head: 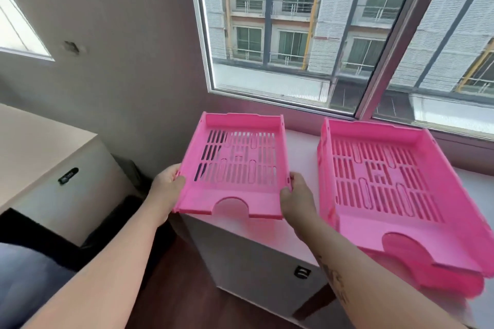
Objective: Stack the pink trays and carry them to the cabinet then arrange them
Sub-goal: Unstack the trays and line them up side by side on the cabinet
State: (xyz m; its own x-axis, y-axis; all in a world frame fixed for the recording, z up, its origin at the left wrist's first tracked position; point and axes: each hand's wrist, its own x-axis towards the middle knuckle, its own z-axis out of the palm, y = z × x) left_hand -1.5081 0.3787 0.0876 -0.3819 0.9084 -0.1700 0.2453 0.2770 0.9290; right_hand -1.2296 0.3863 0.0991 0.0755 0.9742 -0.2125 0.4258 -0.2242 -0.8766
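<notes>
A single pink slotted tray [235,165] is held level over the left end of a white cabinet top [302,147]. My left hand [167,185] grips its left side wall and my right hand [296,195] grips its right side wall. To the right, a stack of pink trays [387,181] rests on the same cabinet top, its front edge overhanging toward me. The held tray stands apart from the stack, with a gap of bare white surface between them.
A large window [334,35] runs directly behind the cabinet top. A beige cabinet [40,157] with a dark handle stands at the left, with a dark gap between it and the white cabinet. Dark wood floor [173,288] lies below.
</notes>
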